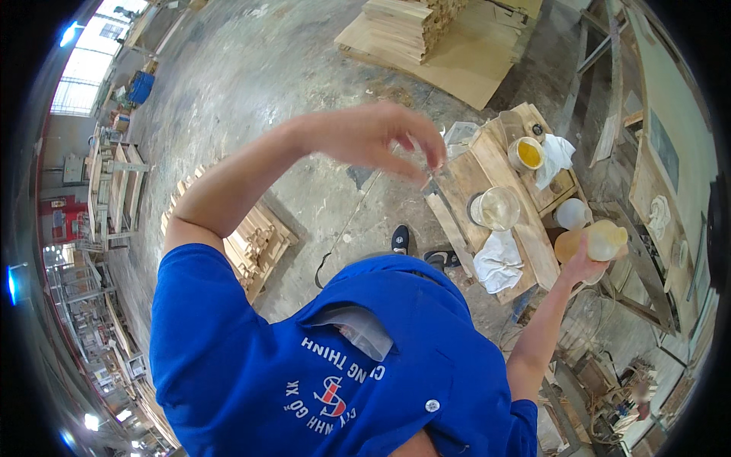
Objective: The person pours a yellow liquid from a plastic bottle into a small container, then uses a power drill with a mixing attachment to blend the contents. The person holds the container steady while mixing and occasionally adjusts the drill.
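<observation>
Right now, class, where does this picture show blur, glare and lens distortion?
In the head view, the left hand looks smeared, probably by motion; at the head view's upper left, the window is washed out by glare; toward the head view's right rim, the long pale panel bows.

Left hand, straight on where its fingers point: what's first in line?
Probably the left part of the wooden worktop, with a clear plastic item close beside that line. Depth is unclear in this one view, so the left hand might pass above both.
</observation>
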`<action>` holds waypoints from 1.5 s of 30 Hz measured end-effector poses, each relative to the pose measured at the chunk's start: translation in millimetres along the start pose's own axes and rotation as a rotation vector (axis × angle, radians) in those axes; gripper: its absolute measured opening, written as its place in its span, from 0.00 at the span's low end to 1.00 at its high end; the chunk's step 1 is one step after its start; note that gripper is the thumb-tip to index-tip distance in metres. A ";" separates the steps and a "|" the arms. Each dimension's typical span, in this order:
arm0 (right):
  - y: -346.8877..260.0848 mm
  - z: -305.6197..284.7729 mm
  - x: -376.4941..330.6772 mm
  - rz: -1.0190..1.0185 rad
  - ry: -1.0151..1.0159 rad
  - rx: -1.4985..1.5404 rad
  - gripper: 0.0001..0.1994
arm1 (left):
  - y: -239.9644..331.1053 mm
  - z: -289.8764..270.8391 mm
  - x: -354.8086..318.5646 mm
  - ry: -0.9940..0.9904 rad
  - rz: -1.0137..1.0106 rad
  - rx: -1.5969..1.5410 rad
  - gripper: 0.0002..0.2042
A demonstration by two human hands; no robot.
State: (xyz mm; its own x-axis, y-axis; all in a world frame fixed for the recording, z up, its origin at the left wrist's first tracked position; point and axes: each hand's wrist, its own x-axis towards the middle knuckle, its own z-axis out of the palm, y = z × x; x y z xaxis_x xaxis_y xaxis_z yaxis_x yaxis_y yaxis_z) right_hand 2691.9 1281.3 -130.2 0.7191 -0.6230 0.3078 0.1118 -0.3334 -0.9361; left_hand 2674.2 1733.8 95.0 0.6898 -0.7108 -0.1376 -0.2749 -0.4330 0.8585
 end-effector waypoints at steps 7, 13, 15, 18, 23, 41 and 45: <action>15.2 1.4 -8.4 -0.072 0.165 -0.356 0.37 | 98.2 23.7 -22.5 -0.364 0.403 0.178 0.21; 34.1 0.7 -59.5 0.075 0.015 -0.442 0.33 | 60.0 13.3 -23.3 -0.360 0.312 0.070 0.15; 32.0 -8.8 -60.7 0.104 0.000 -0.405 0.30 | 56.9 14.1 -26.4 -0.329 0.308 0.022 0.15; 25.1 -26.3 -63.6 0.115 0.035 -0.322 0.26 | 61.9 13.1 -33.4 -0.406 0.261 -0.046 0.15; -11.5 -17.1 -100.0 0.083 -0.072 -0.226 0.21 | 75.3 29.0 -45.5 -0.417 0.251 0.415 0.19; -19.2 10.6 -102.3 0.281 -0.179 0.033 0.14 | 36.5 18.2 -26.5 -0.525 0.153 0.183 0.13; -10.3 2.1 -59.5 0.049 0.064 -0.324 0.21 | -14.3 28.8 0.9 -0.605 -0.022 -0.767 0.21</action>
State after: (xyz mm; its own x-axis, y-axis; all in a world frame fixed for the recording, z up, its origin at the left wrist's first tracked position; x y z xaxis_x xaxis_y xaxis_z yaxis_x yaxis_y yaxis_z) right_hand 2649.4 1323.2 -139.3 0.6726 -0.6838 0.2830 -0.1532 -0.5028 -0.8507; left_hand 2659.5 1723.4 68.4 0.1703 -0.9641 -0.2038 0.3922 -0.1234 0.9116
